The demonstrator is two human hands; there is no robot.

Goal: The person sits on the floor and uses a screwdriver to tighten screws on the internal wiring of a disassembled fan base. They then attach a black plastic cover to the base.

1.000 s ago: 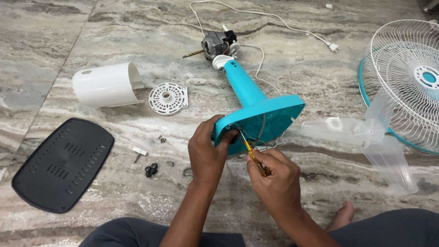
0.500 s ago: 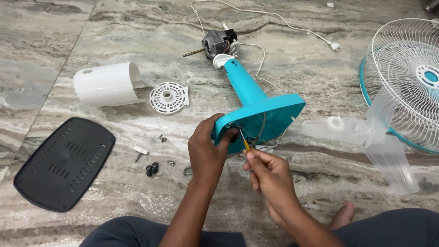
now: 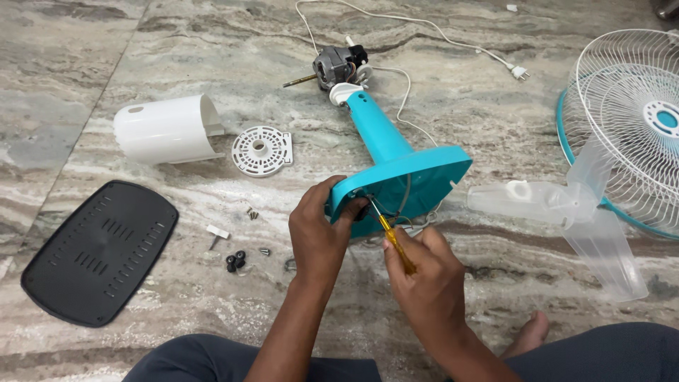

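A teal fan stand base [image 3: 417,177] lies tipped on the marble floor, its neck running up to a bare motor [image 3: 338,65]. My left hand [image 3: 318,230] grips the near left edge of the base. My right hand [image 3: 424,272] holds a yellow-handled screwdriver [image 3: 395,244], its tip set inside the underside of the base, close to my left thumb.
A black base cover plate [image 3: 99,251] lies at the left. A white motor housing [image 3: 166,129] and a round white grille disc [image 3: 262,150] sit behind it. Small screws and black knobs [image 3: 235,260] are scattered nearby. Clear fan blades [image 3: 573,212] and a white wire guard [image 3: 633,124] are at the right.
My right hand has shifted slightly, turning the screwdriver in the base. My left hand has kept its grip on the base, which has not moved.
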